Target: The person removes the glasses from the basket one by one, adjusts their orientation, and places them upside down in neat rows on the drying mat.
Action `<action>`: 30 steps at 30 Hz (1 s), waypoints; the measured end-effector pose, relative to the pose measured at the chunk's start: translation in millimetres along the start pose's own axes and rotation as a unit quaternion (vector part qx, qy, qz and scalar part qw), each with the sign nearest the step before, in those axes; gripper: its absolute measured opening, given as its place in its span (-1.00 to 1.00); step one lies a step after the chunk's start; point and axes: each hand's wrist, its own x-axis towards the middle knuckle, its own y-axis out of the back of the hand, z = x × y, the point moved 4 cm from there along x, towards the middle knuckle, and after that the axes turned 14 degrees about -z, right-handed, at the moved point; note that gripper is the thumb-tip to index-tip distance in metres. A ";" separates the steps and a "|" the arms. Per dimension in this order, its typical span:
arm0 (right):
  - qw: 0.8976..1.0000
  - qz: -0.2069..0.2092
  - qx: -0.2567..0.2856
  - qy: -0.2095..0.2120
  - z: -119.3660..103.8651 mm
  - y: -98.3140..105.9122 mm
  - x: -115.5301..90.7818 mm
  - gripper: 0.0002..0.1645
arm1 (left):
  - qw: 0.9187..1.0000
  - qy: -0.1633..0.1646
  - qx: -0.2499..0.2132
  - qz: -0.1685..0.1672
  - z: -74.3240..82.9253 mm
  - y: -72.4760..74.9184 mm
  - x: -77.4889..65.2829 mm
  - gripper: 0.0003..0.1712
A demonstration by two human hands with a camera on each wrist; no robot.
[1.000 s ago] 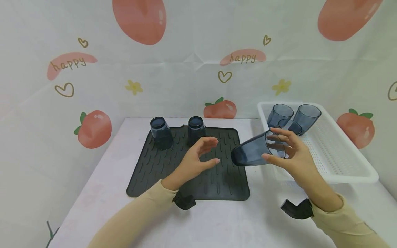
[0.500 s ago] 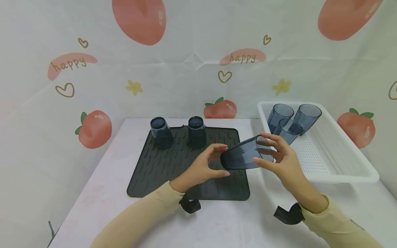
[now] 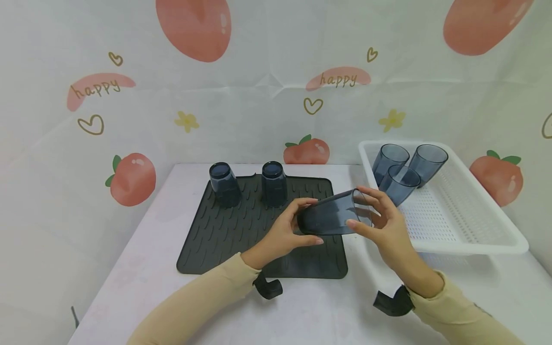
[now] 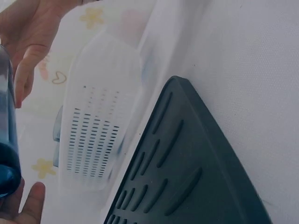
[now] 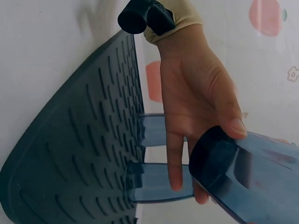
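Note:
A blue-tinted drinking glass (image 3: 327, 215) lies tilted in the air between both hands, over the right part of the black ribbed mat (image 3: 241, 239). My right hand (image 3: 384, 230) grips it near the open rim, thumb in front and fingers behind. At the thick base, my left hand (image 3: 289, 227) curves round it, fingers above and thumb below. In the right wrist view the left hand (image 5: 194, 88) has its thumb at the edge of the glass (image 5: 252, 172). The left wrist view catches only part of the glass (image 4: 7, 121) at its left edge.
Two upside-down glasses, one left (image 3: 225, 187) and one right (image 3: 274, 184), stand at the mat's back. A white perforated basket (image 3: 496, 211) stands at the right; three glasses (image 3: 401, 184) lean in its back left corner. A patterned cloth (image 3: 258, 57) hangs behind the white table (image 3: 319, 306).
The right hand has carried the glass leftward from the basket's edge to over the mat. My left hand has moved right, and the base now sits between its thumb and fingers.

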 end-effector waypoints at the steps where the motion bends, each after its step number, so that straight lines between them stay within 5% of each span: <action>1: 1.000 -0.002 0.001 -0.001 0.4 -0.6 0.2 -0.20 | 1.000 -0.002 -0.002 0.003 -0.3 -0.1 0.0 -0.08; 18: 0.999 -0.052 -0.006 -0.002 1.8 -0.1 1.6 -0.24 | 0.999 -0.016 -0.026 0.040 2.8 0.8 -7.3 -0.14; 30: 0.990 -0.126 0.045 0.047 2.0 3.0 -0.6 -0.15 | 0.993 -0.089 -0.022 0.067 21.1 5.6 -16.3 -0.15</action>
